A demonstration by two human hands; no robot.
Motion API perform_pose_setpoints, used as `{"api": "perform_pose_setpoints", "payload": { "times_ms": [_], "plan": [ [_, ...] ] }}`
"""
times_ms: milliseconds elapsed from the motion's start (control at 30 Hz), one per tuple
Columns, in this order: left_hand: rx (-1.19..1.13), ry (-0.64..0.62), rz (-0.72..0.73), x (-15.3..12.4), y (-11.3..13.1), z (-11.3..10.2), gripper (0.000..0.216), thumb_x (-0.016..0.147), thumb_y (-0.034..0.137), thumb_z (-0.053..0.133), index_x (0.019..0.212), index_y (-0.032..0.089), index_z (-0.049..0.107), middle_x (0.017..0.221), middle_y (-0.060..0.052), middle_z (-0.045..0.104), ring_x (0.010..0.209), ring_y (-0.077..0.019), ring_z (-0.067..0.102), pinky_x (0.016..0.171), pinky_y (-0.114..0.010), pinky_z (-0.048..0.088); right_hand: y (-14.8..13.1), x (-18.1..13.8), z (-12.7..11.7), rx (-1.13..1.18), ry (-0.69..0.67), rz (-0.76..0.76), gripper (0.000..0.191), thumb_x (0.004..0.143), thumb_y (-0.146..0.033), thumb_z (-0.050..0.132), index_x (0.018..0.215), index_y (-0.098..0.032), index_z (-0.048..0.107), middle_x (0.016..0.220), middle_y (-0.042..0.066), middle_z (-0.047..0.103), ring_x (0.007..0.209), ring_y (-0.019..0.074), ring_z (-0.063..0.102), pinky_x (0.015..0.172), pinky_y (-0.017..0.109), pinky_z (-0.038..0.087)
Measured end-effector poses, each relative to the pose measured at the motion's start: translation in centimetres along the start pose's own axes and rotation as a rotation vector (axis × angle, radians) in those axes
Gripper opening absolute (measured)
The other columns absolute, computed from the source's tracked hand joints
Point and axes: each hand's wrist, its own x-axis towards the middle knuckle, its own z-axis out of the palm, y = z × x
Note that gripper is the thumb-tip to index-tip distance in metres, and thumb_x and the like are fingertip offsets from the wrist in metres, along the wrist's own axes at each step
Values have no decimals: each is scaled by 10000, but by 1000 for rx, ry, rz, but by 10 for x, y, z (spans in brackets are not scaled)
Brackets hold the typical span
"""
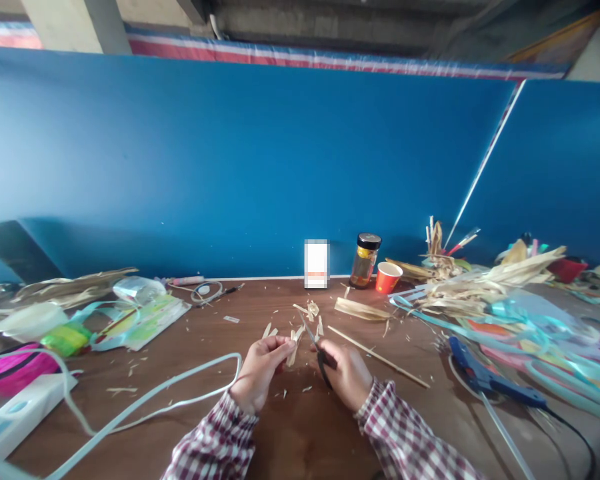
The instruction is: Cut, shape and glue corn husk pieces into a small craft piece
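Note:
Between the thumb and fingers of my left hand (266, 365) is pinched a pale strip of dried husk (294, 347), its split ends pointing upward. My right hand (344, 371) is closed on the dark handles of a pair of scissors (323, 363). Their blades point up and to the left, close beside the husk strip; whether they touch it I cannot tell. Just beyond the hands lie curled husk scraps (312, 309). To the right of my right hand a thin stick (380, 357) rests at a slant on the brown table (310, 440).
A blue glue gun (490, 377) lies at right, below heaped husks (500, 280) and ribbons. Farther back stand a dark-lidded jar (365, 260) and a red paper cup (389, 277). At left are a white cable (175, 380), a power strip (27, 413) and a pink pouch (20, 370).

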Motion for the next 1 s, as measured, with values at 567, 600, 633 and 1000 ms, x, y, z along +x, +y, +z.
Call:
{"api": "perform_pose_setpoints", "payload": {
  "times_ms": [567,600,633,1000],
  "plan": [
    [527,-231,198,-3,-22,6,154,653,262,641,518,199,678,453,0,554,451,-128,415,469,-227,247,8,1,-1,127,-46,-97,214,721,-182,606,934,-195,618,727,-8,640,626,132,586,577,221,431],
    [554,-212,223,-3,-22,5,137,631,232,651,497,208,668,447,6,544,453,-127,409,472,-227,237,7,0,-1,59,-50,-122,204,717,-171,601,917,-200,625,717,-11,640,625,134,583,575,220,419],
    [583,-196,246,-4,-21,4,132,612,195,654,482,216,662,444,10,537,454,-126,405,479,-229,233,6,0,0,-2,-60,-146,204,713,-158,597,908,-207,630,714,-12,641,632,138,584,579,222,410],
    [37,68,224,-6,-10,18,485,603,291,764,1065,209,638,933,-60,673,751,-174,594,682,-276,459,2,6,2,527,219,70,252,701,-213,562,949,-199,517,723,-9,587,620,141,555,571,255,451]
  ]
}}
